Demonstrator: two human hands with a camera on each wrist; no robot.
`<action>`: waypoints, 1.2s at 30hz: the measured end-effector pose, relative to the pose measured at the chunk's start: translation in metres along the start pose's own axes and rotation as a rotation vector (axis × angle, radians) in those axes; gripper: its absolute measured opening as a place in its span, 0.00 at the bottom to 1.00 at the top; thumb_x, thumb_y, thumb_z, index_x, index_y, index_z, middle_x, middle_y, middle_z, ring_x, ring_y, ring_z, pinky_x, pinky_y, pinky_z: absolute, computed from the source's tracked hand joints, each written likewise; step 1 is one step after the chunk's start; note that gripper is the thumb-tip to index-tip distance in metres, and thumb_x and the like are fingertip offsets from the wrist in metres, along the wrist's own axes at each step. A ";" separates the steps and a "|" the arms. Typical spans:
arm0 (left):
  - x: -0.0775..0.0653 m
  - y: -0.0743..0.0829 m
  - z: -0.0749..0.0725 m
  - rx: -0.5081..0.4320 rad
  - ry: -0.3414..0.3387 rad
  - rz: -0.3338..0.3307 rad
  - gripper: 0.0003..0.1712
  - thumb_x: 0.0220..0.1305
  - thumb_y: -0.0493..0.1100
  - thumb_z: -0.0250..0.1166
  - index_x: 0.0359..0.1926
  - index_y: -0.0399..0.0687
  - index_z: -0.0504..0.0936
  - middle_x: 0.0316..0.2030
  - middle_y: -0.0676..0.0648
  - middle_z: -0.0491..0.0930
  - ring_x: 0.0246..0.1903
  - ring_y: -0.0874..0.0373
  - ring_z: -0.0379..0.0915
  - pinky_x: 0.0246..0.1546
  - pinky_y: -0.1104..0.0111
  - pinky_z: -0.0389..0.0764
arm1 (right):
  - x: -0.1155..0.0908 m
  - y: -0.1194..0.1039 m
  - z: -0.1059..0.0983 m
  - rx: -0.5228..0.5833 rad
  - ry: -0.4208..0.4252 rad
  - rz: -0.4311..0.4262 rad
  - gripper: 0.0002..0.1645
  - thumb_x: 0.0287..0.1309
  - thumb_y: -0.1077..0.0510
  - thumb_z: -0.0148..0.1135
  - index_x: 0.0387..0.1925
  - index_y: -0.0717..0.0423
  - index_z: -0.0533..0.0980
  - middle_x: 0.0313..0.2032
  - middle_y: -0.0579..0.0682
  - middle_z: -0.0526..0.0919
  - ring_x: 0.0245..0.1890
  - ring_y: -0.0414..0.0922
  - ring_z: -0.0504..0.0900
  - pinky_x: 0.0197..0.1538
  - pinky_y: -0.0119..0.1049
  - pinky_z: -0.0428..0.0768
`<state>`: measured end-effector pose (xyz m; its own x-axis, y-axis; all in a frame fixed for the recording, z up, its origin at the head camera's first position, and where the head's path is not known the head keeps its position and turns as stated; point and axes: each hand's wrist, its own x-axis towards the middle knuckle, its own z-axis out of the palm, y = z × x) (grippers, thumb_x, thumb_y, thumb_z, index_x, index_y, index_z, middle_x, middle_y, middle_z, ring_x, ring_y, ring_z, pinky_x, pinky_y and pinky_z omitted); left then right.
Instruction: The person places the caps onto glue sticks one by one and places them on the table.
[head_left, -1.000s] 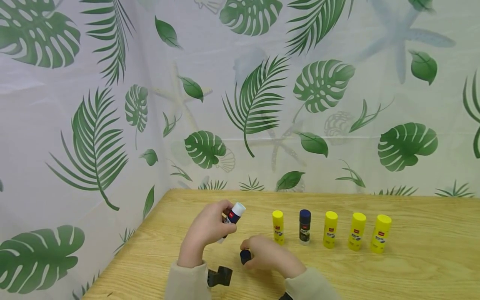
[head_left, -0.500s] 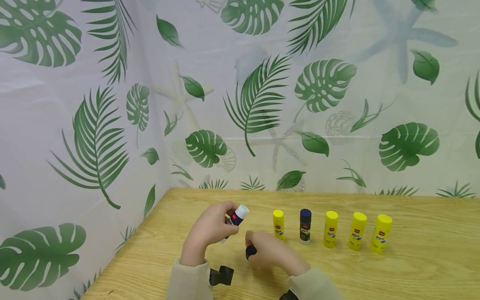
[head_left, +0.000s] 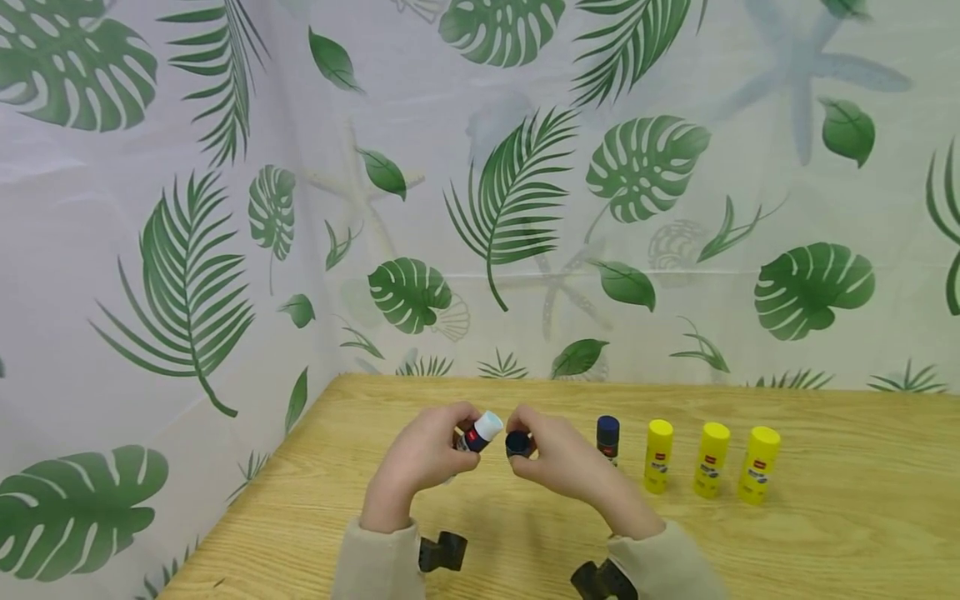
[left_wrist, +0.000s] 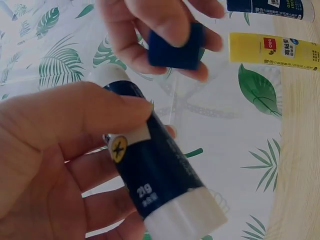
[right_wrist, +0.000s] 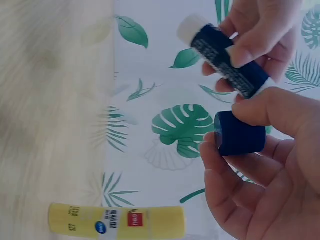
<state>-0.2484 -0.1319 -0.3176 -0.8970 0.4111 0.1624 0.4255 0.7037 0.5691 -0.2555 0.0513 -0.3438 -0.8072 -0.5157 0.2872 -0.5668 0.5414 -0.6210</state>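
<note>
My left hand (head_left: 423, 454) grips a dark blue glue stick (left_wrist: 160, 162) around its label, tilted, its white uncapped top (head_left: 489, 425) pointing up and right in the head view. Just to the right, my right hand (head_left: 562, 467) pinches the glue stick's dark blue cap (right_wrist: 241, 133) between thumb and fingers. The cap's open end (head_left: 517, 442) shows in the head view. Stick and cap are close together but apart, both held above the table. In the left wrist view the blue cap (left_wrist: 175, 49) sits beyond the stick's white top (left_wrist: 107, 75).
On the wooden table (head_left: 847, 467) a row stands right of my hands: a capped dark blue glue stick (head_left: 608, 433), partly behind my right arm, then yellow glue sticks (head_left: 659, 457). Another yellow one (right_wrist: 117, 221) shows in the right wrist view. A leaf-patterned cloth (head_left: 525, 350) hangs behind.
My right hand has lifted the cap up from near the tabletop, toward the glue stick's white end, turning its opening into view. It now covers the leftmost yellow glue stick. My left hand barely moved.
</note>
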 end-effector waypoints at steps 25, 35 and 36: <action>0.000 0.010 0.005 0.091 -0.030 0.072 0.13 0.45 0.32 0.65 0.36 0.46 0.79 0.25 0.55 0.74 0.23 0.61 0.67 0.27 0.69 0.69 | -0.012 -0.014 -0.016 -0.037 0.104 0.037 0.13 0.45 0.65 0.65 0.33 0.54 0.71 0.30 0.44 0.77 0.31 0.42 0.77 0.34 0.36 0.75; 0.002 0.014 0.006 0.119 -0.005 0.171 0.15 0.46 0.34 0.65 0.40 0.47 0.79 0.30 0.55 0.76 0.25 0.64 0.68 0.29 0.71 0.71 | -0.014 -0.020 -0.023 -0.003 0.077 -0.036 0.11 0.47 0.65 0.64 0.35 0.57 0.75 0.29 0.45 0.77 0.24 0.39 0.73 0.27 0.30 0.73; 0.002 0.015 0.006 0.126 0.007 0.183 0.16 0.46 0.34 0.65 0.40 0.46 0.79 0.32 0.55 0.77 0.27 0.64 0.69 0.31 0.71 0.71 | -0.014 -0.021 -0.024 0.002 0.076 -0.046 0.11 0.48 0.65 0.63 0.36 0.57 0.75 0.28 0.45 0.77 0.23 0.39 0.72 0.26 0.30 0.72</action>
<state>-0.2430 -0.1176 -0.3137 -0.8043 0.5345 0.2597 0.5922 0.6850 0.4243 -0.2364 0.0632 -0.3176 -0.7908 -0.4875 0.3700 -0.6029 0.5169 -0.6077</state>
